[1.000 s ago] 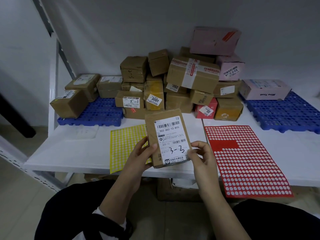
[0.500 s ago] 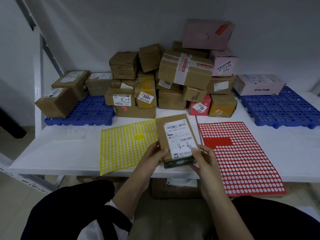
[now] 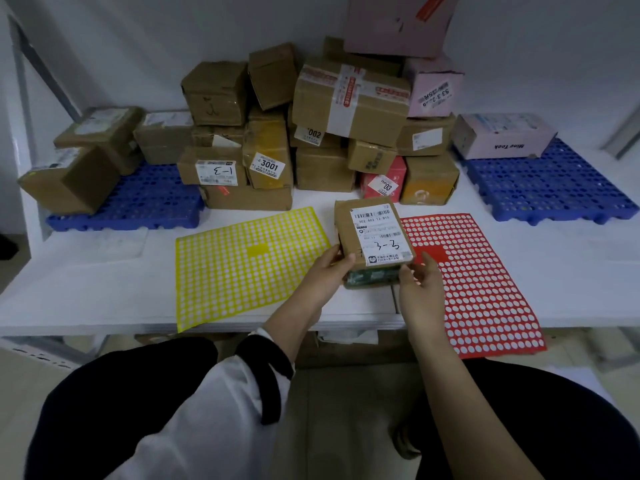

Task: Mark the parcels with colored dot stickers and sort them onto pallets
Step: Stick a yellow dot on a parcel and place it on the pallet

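White table (image 3: 571,271), set against a pale wall, viewed from above by a seated person.

Item 1: parcel (image 3: 374,237), small brown box, printed label facing up with a handwritten mark. It sat near the middle of the surface's front edge, in the gap between the two sticker sheets. Its long axis ran from front edge toward back edge, leaning slightly left. Whether its underside touched the surface could not be told.

Item 2: left hand (image 3: 329,268), fingers curled round the parcel's near left corner, thumb on top.

Item 3: right hand (image 3: 419,282), gripping the near right corner, fingers wrapped at the side. Both hands held the near end, so the parcel extended away from the fingers toward the back.

Item 4: yellow sticker sheet (image 3: 242,265), left of the parcel, overhanging the front edge.

Item 5: red sticker sheet (image 3: 478,282), right of the parcel and partly under the right hand, which was the nearer hand to it.

Item 6: left pallet (image 3: 138,199), blue, back left corner, carrying brown boxes.

Item 7: right pallet (image 3: 554,181), blue, back right corner, carrying one pink box (image 3: 502,136).

Item 8: pile of parcels (image 3: 329,133), unsorted, along the back edge between the pallets.

Judgement: sticker not yet applied; one hand must let go to peel a dot.
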